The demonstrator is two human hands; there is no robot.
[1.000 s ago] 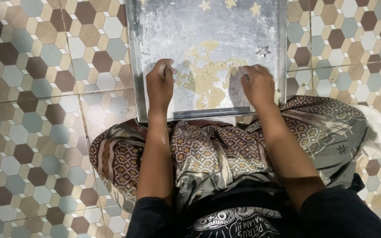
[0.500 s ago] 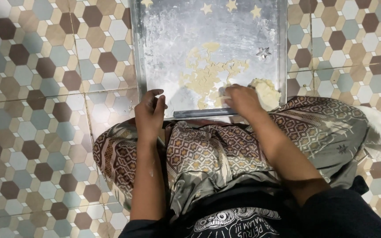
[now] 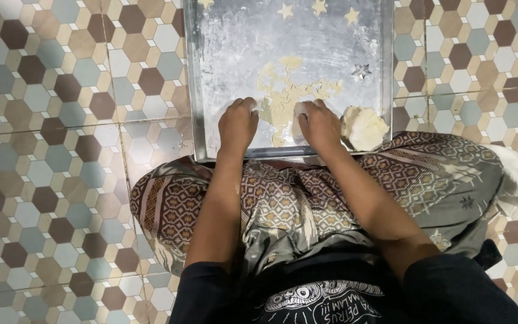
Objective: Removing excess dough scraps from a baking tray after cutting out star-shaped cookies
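On the tiled floor in front of my crossed legs sits the floured metal tray, and both hands are down on it. My left hand rests knuckles-up at the near edge, fingers curled onto the left side of the sheet of cut-out dough scraps; its grip is loosely closed, holding nothing I can make out. My right hand presses on the scraps' right side, fingers bent, grip likewise curled. Just beside the right hand lies a dough lump at the tray's near right corner. A star cutter sits farther up, and star-shaped cut-outs line the far edge.
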